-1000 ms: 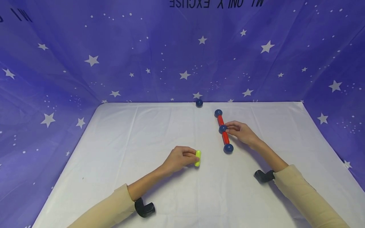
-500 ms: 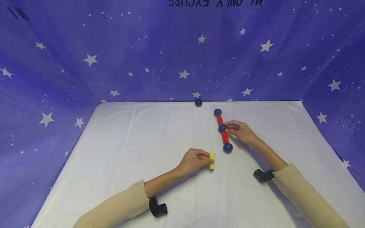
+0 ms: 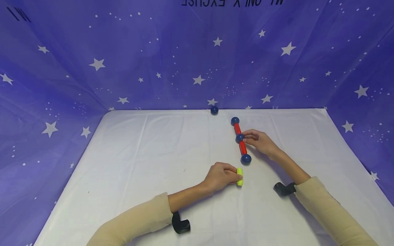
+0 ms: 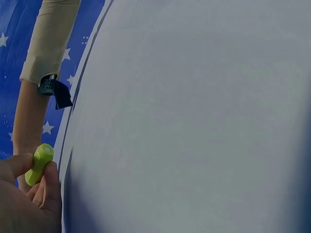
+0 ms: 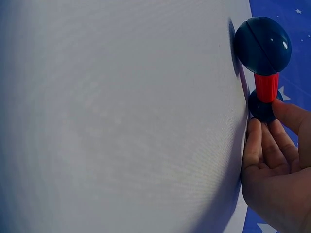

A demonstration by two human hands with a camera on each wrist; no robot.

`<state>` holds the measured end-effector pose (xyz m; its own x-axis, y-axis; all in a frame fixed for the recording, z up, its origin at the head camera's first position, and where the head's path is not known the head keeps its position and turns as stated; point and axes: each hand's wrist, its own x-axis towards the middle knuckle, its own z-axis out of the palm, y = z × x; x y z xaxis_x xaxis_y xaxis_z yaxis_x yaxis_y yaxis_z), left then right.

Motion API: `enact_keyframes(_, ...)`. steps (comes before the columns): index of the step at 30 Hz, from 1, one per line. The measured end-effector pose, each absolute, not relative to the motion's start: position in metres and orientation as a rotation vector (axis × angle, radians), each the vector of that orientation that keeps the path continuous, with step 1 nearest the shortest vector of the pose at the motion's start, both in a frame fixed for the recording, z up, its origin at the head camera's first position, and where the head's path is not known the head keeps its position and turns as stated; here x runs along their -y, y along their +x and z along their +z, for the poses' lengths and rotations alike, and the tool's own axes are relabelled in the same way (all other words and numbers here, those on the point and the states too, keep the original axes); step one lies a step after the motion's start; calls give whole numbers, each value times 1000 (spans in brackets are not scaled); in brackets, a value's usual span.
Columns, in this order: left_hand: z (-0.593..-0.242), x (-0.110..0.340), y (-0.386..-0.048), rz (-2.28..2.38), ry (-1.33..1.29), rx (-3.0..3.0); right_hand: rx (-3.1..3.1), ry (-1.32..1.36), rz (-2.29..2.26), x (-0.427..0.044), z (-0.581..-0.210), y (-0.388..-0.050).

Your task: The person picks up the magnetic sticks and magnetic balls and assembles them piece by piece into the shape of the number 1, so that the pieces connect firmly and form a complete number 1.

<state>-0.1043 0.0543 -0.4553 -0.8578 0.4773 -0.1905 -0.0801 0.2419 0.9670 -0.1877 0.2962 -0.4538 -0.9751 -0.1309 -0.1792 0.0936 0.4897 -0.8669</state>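
Only the left wrist view shows the yellow rod (image 4: 38, 166) pale-tipped.

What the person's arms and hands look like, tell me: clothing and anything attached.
The left sleeve and right sleeve are plain beige, each ending short of the wrist. A bent, black fitting shows at each cuff: left fitting, right fitting. The left hand and right hand wear no gloves. No cables are visible.

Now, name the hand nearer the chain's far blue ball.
Right hand: at the middle ball, one red rod from the far ball. Left hand: by the near ball.
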Motion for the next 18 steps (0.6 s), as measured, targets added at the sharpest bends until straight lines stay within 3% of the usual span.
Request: enact_keyframes(18,-454,-88,-105,1684,261,-2037,-2503,-50,-1504,-296,-452,-187)
